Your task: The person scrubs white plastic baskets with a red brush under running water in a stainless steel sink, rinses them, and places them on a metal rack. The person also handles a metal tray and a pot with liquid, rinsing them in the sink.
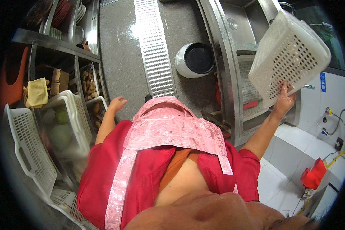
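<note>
My right hand [284, 99] grips the edge of a white perforated plastic basket [293, 60], which is tilted on its side above the rim of a stainless steel sink [237, 17]. The fingers press on its holed wall; the thumb is partly hidden. My left hand [118, 103] hangs at my other side with nothing in it, its fingers slightly bent and apart, over the floor near a shelf crate of root vegetables [96, 115]. A pink apron [175, 129] covers my front.
A steel drain grate [158, 66] runs along the floor beside a white bucket with a black top [195, 60]. At the left, steel shelving [60, 47] holds plates, ginger and plastic baskets [31, 143]. Yellow gloves [37, 92] hang there. Another basket [248, 86] sits under the sink.
</note>
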The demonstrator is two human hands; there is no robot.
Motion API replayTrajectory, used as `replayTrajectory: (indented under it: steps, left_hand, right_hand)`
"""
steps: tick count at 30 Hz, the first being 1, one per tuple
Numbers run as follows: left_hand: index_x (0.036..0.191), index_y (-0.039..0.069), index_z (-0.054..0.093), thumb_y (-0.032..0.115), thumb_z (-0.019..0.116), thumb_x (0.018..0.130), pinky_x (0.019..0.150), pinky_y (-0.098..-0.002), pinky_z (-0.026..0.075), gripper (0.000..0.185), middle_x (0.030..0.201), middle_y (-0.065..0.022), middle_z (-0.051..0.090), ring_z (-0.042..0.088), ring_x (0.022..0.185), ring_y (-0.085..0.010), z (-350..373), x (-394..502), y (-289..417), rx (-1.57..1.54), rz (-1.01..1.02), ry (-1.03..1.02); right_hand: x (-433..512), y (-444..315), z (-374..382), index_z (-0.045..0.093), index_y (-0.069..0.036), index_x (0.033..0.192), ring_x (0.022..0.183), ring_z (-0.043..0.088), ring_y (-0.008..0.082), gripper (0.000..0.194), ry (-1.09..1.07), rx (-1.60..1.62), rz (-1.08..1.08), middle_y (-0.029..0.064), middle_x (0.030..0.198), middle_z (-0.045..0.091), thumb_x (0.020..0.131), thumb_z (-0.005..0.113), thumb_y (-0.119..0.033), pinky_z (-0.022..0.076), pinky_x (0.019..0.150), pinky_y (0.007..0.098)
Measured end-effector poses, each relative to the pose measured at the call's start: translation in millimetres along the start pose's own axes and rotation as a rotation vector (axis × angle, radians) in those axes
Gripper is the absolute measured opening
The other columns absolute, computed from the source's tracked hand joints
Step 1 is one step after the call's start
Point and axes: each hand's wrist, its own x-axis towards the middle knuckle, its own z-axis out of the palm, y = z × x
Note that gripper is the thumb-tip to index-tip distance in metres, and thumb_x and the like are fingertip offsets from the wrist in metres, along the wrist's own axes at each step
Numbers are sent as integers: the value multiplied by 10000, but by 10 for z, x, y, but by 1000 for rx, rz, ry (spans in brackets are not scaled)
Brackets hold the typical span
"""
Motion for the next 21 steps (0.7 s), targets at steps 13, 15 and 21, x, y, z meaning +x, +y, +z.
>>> replayTrajectory:
  steps: [13, 15, 21]
  left_hand:
    - [1200, 29, 564, 365, 633, 789, 867, -352, 471, 535, 1124, -202, 612, 603, 1034, -290, -341, 335, -111, -2, 90, -15]
    - [1206, 23, 556, 358, 638, 794, 828, -337, 477, 537, 1090, -177, 625, 611, 972, -257, -345, 364, -206, 36, 75, -13]
    - [1274, 47, 501, 363, 652, 803, 794, -347, 477, 587, 1089, -118, 626, 603, 937, -204, -389, 371, -268, -7, 128, -66]
  right_hand:
    - [-857, 692, 883, 581, -85, 972, 838, 589, 340, 272, -597, -801, -342, 116, 908, 603, 705, 631, -82, 478, 707, 412]
    - [-798, 525, 1034, 579, -82, 968, 845, 589, 343, 268, -671, -862, -286, 122, 907, 602, 707, 636, -90, 478, 709, 414]
    - [-852, 828, 1288, 586, -85, 934, 828, 582, 352, 217, -590, -796, -356, 132, 873, 600, 718, 605, -90, 467, 687, 432]
